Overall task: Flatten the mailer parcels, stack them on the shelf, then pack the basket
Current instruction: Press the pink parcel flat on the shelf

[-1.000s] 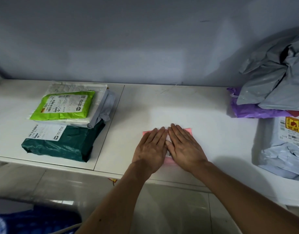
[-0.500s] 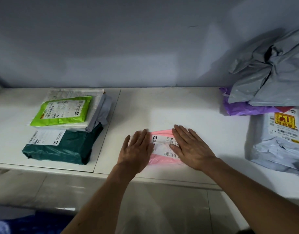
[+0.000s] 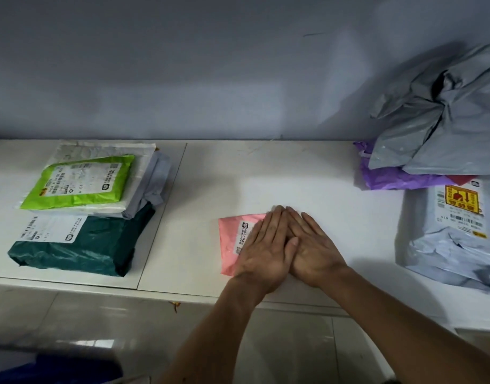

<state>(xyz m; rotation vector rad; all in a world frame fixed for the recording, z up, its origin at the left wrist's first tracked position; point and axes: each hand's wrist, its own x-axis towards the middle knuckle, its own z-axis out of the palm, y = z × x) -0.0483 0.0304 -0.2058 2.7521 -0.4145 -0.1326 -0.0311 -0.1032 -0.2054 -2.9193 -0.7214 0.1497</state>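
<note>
A small pink mailer (image 3: 232,239) with a white label lies flat on the white shelf (image 3: 266,178), near its front edge. My left hand (image 3: 266,250) and my right hand (image 3: 313,250) press on it side by side, palms down, fingers straight and touching each other. They cover its right part. On the left of the shelf is a stack: a green mailer (image 3: 77,181) on top, a white one (image 3: 127,200) and a grey one (image 3: 155,178) below it, and a dark green parcel (image 3: 85,250) at the bottom.
At the right stand unflattened parcels: crumpled grey bags (image 3: 443,128) on a purple mailer (image 3: 390,178), and a pale grey parcel (image 3: 457,239) with a yellow sticker. The wall (image 3: 210,65) closes the back. Below the shelf edge is tiled floor (image 3: 99,322); something blue (image 3: 72,367) sits bottom left.
Half a second ago my hands were spread apart on the pink mailer with its label showing between them. They have come together again over its right part.
</note>
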